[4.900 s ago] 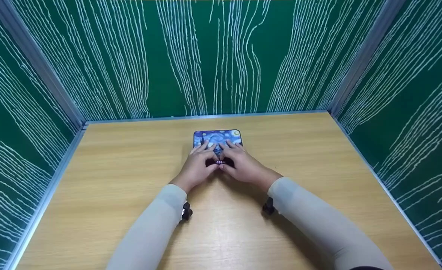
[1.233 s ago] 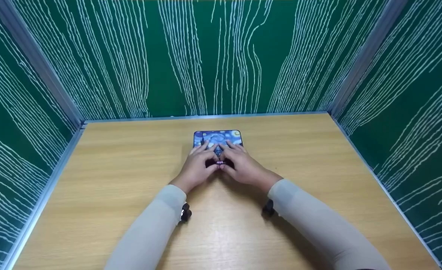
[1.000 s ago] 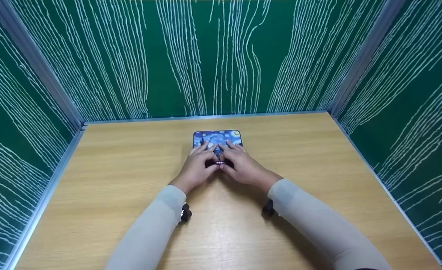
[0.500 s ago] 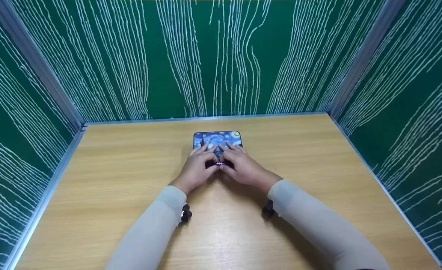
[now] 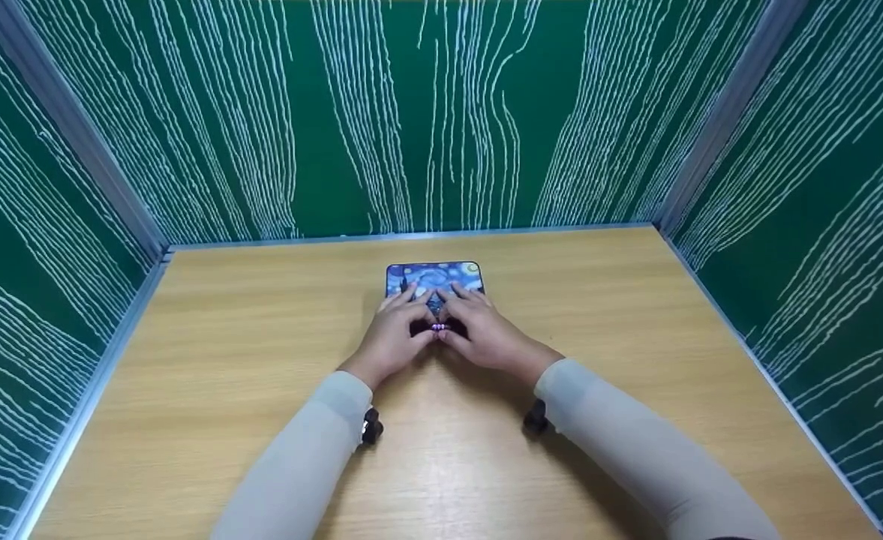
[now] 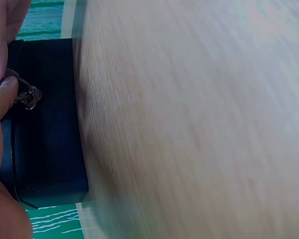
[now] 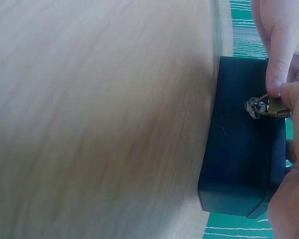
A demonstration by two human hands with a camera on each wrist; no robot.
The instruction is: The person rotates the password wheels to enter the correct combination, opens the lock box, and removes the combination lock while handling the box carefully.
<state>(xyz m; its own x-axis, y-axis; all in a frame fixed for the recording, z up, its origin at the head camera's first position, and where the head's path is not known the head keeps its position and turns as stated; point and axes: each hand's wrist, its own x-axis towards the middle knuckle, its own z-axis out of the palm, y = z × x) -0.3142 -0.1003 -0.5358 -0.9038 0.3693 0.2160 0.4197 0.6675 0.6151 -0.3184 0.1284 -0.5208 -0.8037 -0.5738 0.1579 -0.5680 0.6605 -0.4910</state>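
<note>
A small dark box (image 7: 236,139) with a blue swirling night-sky picture on its lid (image 5: 435,274) stands on the table in front of me. A padlock (image 7: 278,106) hangs by its shackle from a metal hasp (image 7: 251,106) on the box's near side. My left hand (image 5: 394,330) and right hand (image 5: 482,328) meet there, each pinching the padlock with the thumb and a finger. The other fingers of both hands spread over the lid. In the left wrist view the shackle (image 6: 24,84) shows through the hasp, while fingers hide most of the lock body.
The wooden tabletop (image 5: 441,465) stretches out around the box. Green panels (image 5: 456,112) with white wavy lines rise at the back and both sides, joined by grey metal posts (image 5: 88,127). A dark device (image 5: 372,426) sits at the left wrist, another device (image 5: 536,417) at the right.
</note>
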